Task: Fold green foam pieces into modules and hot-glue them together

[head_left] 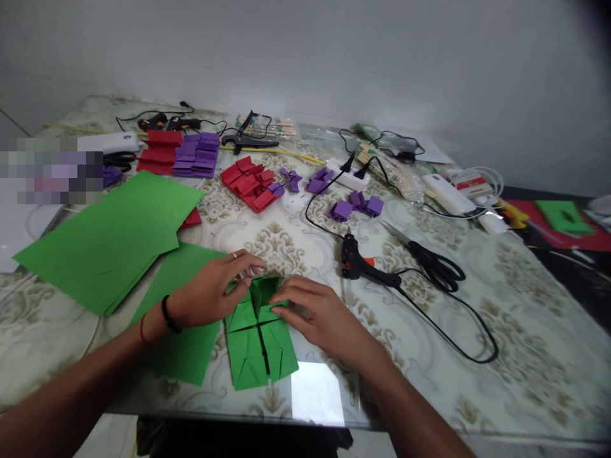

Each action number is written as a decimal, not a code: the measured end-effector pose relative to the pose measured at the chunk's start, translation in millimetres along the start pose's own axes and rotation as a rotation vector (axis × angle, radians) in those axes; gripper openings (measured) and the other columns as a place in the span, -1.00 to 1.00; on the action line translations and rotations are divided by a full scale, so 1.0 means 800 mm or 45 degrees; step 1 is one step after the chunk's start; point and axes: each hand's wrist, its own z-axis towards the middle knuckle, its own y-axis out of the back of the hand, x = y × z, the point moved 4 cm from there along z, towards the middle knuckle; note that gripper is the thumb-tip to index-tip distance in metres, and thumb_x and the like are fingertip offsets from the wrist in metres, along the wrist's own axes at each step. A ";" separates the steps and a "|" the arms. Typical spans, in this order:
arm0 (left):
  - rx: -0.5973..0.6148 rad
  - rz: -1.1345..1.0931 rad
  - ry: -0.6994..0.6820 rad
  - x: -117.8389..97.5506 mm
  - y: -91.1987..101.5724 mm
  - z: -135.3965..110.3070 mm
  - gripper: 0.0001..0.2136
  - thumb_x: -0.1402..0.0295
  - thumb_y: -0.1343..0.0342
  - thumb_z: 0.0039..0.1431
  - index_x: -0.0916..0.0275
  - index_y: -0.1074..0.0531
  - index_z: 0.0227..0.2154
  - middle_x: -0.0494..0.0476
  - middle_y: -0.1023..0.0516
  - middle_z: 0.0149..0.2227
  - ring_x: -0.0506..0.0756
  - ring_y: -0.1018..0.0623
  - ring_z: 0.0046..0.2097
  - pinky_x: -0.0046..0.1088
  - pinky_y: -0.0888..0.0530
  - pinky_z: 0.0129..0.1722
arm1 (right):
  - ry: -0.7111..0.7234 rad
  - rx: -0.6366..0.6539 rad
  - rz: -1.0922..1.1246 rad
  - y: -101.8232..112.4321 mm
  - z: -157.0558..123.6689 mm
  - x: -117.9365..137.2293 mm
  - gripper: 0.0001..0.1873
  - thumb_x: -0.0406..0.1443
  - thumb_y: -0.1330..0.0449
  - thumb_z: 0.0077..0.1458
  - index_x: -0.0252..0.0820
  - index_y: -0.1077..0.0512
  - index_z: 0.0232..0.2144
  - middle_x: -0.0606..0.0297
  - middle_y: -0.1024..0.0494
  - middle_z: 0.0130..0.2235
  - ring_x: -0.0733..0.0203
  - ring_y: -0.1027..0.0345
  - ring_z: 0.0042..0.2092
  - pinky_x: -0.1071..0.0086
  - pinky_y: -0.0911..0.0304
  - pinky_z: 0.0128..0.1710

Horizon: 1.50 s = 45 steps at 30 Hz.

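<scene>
A piece of folded green paper (281,364) lies on the table in front of me, creased into square sections with dark gaps between its flaps. My left hand (212,286), with a ring on one finger, grips its upper left edge between thumb and fingers. On the upper right, my right hand (319,312) pinches a raised flap between thumb and fingers. The far edge of the paper stands up between both hands. Beneath my left wrist is a flat green sheet (191,356), and further left rests a stack of green sheets (105,235).
To the right lie a black glue gun (351,257) with its cord and black-handled scissors (436,264). Red folded paper (248,181) and purple folded pieces (358,207) sit further back. A white power strip (348,175) stands behind them; a white power bank (449,194) is at right.
</scene>
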 end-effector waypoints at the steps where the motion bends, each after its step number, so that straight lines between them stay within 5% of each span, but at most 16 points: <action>1: 0.041 0.002 0.002 -0.002 0.000 0.000 -0.68 0.51 0.04 0.39 0.16 -0.44 0.11 0.14 -0.65 -0.02 0.19 -0.65 0.02 -0.20 -0.57 0.11 | -0.012 -0.005 -0.002 -0.002 0.000 -0.002 -0.92 -0.30 -0.27 0.43 -0.10 -0.59 -0.12 0.20 -0.65 -0.15 0.10 -0.57 -0.10 0.25 -0.49 -0.06; 9: 0.167 0.085 -0.153 0.001 -0.013 -0.004 -0.85 0.46 -0.13 0.35 0.19 -0.60 -0.15 0.20 -0.64 0.00 0.22 -0.61 0.09 -0.18 -0.54 0.19 | -0.059 0.055 -0.147 -0.023 0.001 -0.007 -0.87 -0.39 -0.22 0.41 -0.15 -0.58 -0.12 0.16 -0.59 -0.09 0.08 -0.57 -0.06 0.21 -0.52 -0.02; 15: 0.138 0.122 -0.200 -0.004 -0.004 -0.005 -0.78 0.55 -0.14 0.28 0.21 -0.54 -0.07 0.21 -0.62 0.00 0.22 -0.61 0.09 -0.21 -0.56 0.18 | -0.111 0.078 -0.143 -0.029 0.001 -0.006 -0.85 -0.35 -0.28 0.39 -0.12 -0.54 -0.01 0.16 -0.57 -0.01 0.05 -0.56 0.00 0.16 -0.53 0.04; 21: 0.182 0.224 -0.268 -0.011 0.002 -0.021 -0.81 0.37 -0.26 0.31 0.21 -0.56 -0.05 0.37 -0.54 0.18 0.37 -0.49 0.30 -0.03 -0.49 0.29 | -0.128 0.069 -0.038 -0.025 0.004 -0.007 -0.92 -0.38 -0.32 0.35 -0.11 -0.53 -0.14 0.21 -0.54 -0.09 0.09 -0.53 -0.03 0.21 -0.49 0.01; 27: 0.191 0.206 -0.288 -0.010 -0.007 -0.029 -0.63 0.34 -0.49 0.08 0.14 -0.57 -0.06 0.37 -0.54 0.21 0.46 -0.41 0.40 0.06 -0.45 0.34 | -0.187 0.113 0.084 -0.019 0.005 -0.009 -0.88 -0.42 -0.26 0.39 -0.12 -0.49 -0.23 0.28 -0.53 -0.18 0.13 -0.51 -0.09 0.26 -0.41 -0.03; 36: 0.239 0.121 -0.245 -0.014 0.003 -0.028 -0.70 0.49 -0.44 0.10 0.20 -0.43 -0.21 0.35 -0.41 0.24 0.35 -0.50 0.24 -0.10 -0.51 0.22 | -0.270 0.066 0.148 0.003 0.006 -0.007 -0.83 -0.28 -0.26 0.38 -0.11 -0.37 -0.30 0.31 -0.42 -0.24 0.16 -0.37 -0.22 0.29 -0.26 -0.18; 41: 0.284 0.181 -0.298 -0.013 0.000 -0.028 -0.78 0.49 -0.41 0.17 0.19 -0.49 -0.20 0.30 -0.44 0.20 0.36 -0.47 0.28 -0.11 -0.48 0.22 | -0.402 0.004 -0.020 -0.013 0.006 0.001 -0.63 -0.12 -0.39 0.23 -0.09 -0.25 -0.33 0.34 -0.32 -0.24 0.12 -0.32 -0.22 0.24 -0.23 -0.17; 45: 0.318 0.157 -0.291 -0.013 0.002 -0.029 -0.77 0.56 -0.37 0.20 0.20 -0.48 -0.18 0.29 -0.39 0.24 0.32 -0.47 0.27 -0.15 -0.45 0.23 | -0.503 -0.055 -0.118 -0.018 0.006 0.005 -0.71 -0.20 -0.33 0.18 -0.08 -0.25 -0.27 0.32 -0.34 -0.18 0.11 -0.33 -0.21 0.23 -0.21 -0.18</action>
